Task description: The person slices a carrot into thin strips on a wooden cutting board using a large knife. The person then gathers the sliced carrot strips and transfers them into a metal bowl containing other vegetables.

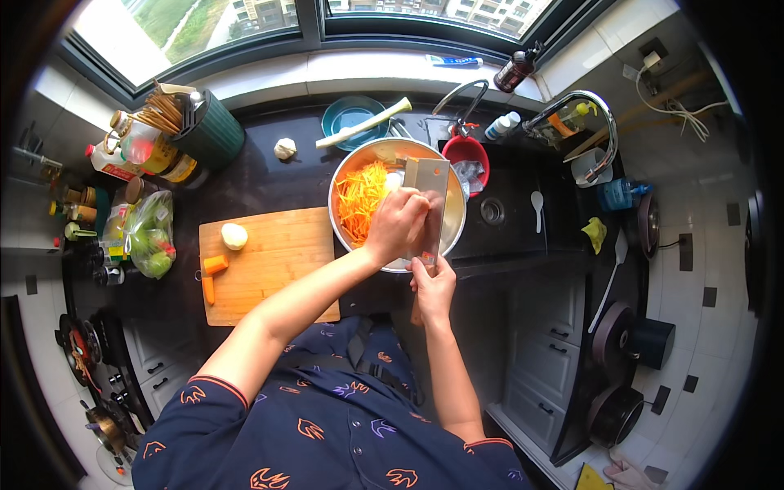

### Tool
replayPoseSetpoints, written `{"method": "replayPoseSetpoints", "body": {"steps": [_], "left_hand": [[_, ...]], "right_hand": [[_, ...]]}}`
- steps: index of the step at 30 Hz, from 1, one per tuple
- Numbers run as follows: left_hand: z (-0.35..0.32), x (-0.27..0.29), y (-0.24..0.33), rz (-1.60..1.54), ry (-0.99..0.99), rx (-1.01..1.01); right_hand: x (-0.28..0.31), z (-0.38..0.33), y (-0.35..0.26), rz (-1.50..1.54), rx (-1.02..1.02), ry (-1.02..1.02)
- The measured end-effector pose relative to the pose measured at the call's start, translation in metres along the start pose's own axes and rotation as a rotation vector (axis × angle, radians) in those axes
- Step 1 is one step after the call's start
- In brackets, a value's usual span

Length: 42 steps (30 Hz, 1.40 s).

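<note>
My right hand [434,287] grips the wooden handle of a cleaver [436,189], its broad steel blade upright over a metal bowl [457,214]. My left hand [400,222] is closed, its curled fingers against the flat of the blade. Whatever those fingers may hold is hidden. Inside the bowl, shredded carrot [359,204] is heaped on the left side. To the left lies a wooden cutting board [278,265], bearing a peeled onion or similar pale round vegetable [234,237] and carrot pieces [216,264].
Behind the bowl, a pale green stalk [363,124] rests across a teal bowl [339,114]. A garlic bulb [285,149] sits nearby. A red container [465,155], a curved faucet [600,114] and a white spoon [537,209] are at the right. Bagged green vegetables [151,237] stand left.
</note>
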<state>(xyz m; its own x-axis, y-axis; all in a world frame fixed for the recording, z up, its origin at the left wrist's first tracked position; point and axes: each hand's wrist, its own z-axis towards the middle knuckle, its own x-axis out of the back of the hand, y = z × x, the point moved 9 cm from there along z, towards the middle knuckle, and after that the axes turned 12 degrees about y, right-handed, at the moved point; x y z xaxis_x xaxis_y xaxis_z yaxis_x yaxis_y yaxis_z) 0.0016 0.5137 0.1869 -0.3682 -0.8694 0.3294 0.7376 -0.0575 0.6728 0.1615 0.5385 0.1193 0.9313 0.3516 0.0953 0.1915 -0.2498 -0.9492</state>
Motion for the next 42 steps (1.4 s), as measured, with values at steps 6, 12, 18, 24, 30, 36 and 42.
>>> {"method": "replayPoseSetpoints", "body": {"steps": [6,12,18,24,30,36,42], "left_hand": [[-0.017,0.020,-0.059,0.327,0.067,0.193],[0.005,0.009,-0.016,0.090,0.056,0.071],[-0.022,0.020,-0.088,0.355,0.020,0.293],[0.026,0.022,-0.070,0.073,0.121,0.305],[0.031,0.019,-0.067,0.129,0.209,0.250],[-0.017,0.021,-0.112,0.293,0.095,0.424],[-0.039,-0.008,-0.164,-0.549,0.225,1.226]], "right_hand": [[0.002,-0.002,-0.003,0.014,-0.034,-0.008],[-0.001,-0.007,0.001,0.000,-0.046,-0.013],[0.008,-0.006,-0.009,-0.010,-0.018,0.018],[0.010,-0.015,-0.010,-0.093,0.000,0.011],[0.007,-0.030,-0.021,-0.166,0.029,0.008],[0.017,-0.029,-0.013,-0.165,0.019,0.040],[0.018,-0.034,-0.011,-0.184,0.010,0.015]]}}
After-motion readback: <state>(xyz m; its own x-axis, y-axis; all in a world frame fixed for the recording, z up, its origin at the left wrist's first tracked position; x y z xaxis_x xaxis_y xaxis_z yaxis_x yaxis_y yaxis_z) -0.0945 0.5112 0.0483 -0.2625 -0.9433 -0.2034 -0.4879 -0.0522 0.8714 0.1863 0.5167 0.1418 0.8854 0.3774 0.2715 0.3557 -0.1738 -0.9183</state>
